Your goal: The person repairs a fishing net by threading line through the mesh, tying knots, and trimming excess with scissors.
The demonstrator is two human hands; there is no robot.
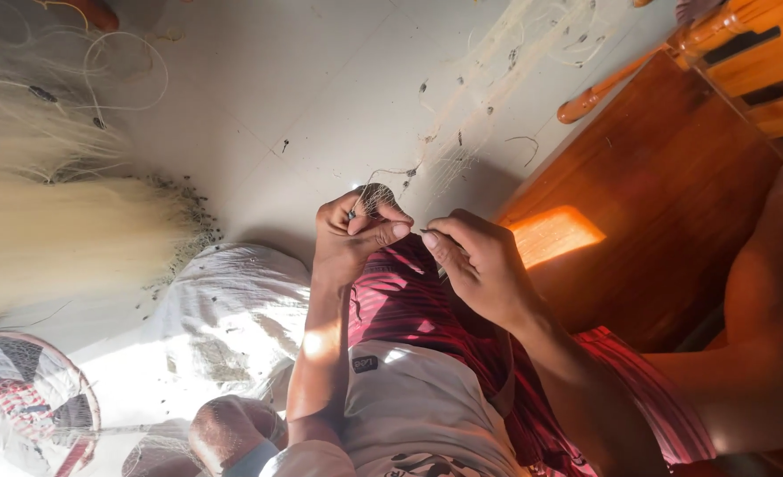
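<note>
The fine fishing net point(462, 132) is hard to make out against the pale tiled floor point(303, 79); only its thin strands and small dark specks show. It stretches as a long band from the hands up and to the right, toward the picture's top edge. The left hand point(351, 238) is clenched on a bunched bit of the net between thumb and fingers. The right hand point(475, 261) pinches a thin dark tool point(427, 231), mostly hidden by the fingers, its tip pointing at the left hand. A pale heap of net point(56, 230) lies at the left, cut off by the edge. A wooden bench point(665, 194) stands at the right.
</note>
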